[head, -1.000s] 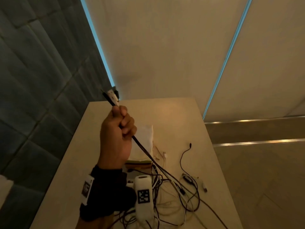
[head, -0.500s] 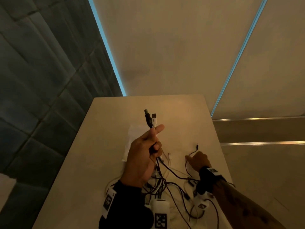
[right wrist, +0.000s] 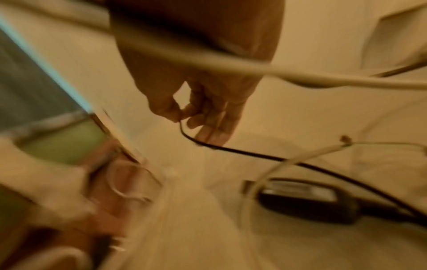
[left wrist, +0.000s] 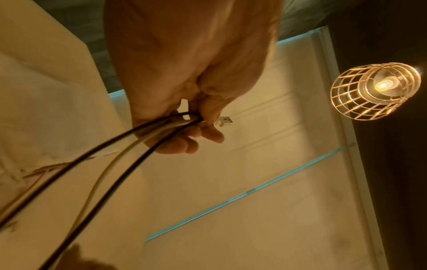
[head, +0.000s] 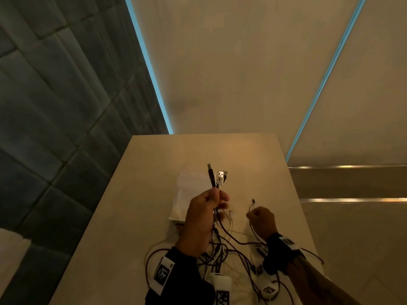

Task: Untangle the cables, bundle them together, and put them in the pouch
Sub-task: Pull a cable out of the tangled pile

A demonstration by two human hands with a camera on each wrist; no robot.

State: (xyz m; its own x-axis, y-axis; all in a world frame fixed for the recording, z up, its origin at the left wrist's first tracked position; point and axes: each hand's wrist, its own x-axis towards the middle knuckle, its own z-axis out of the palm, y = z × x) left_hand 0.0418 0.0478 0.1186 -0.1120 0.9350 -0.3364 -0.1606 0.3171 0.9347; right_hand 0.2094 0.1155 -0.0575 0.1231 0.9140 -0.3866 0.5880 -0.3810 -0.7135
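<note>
My left hand (head: 214, 198) is raised over the table and grips several cable ends; a black plug (head: 211, 175) and a white USB plug (head: 221, 176) stick up above its fingers. In the left wrist view two black cables and a white cable (left wrist: 120, 159) run out of that fist. My right hand (head: 253, 216) pinches a thin black cable (head: 251, 205) just above the table; its pinch (right wrist: 181, 117) shows in the blurred right wrist view. A tangle of black and white cables (head: 222, 254) lies near the front edge. The white pouch (head: 189, 194) lies flat behind my left hand.
The beige table (head: 143, 205) is narrow, with a dark tiled wall on its left and a drop to the floor on its right. A black adapter block (right wrist: 305, 199) lies among the cables. A caged lamp (left wrist: 374, 91) hangs overhead.
My left hand came down and to the right with the cable ends, and the plugs now stand upright. The right hand came into view and closed on the thin black cable.
</note>
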